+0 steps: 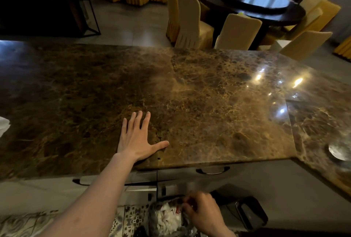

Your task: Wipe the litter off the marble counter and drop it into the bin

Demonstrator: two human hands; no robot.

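Note:
My left hand [139, 138] lies flat on the brown marble counter [209, 94] near its front edge, with the fingers spread and nothing in it. Below the counter's edge, my right hand [202, 212] hovers over the bin [167, 217], which has a clear liner and holds crumpled white and red litter. The fingers of that hand are curled and pinched together; whether a scrap sits between them is blurred. A few tiny dark specks [159, 158] lie on the marble beside my left thumb.
A white crumpled thing [4, 125] shows at the counter's left edge. A glass dish [339, 151] sits on the right wing. Drawers with dark handles [212, 170] run under the counter. A dark object [251, 211] lies on the floor. Covered chairs and a round table [252, 3] stand beyond.

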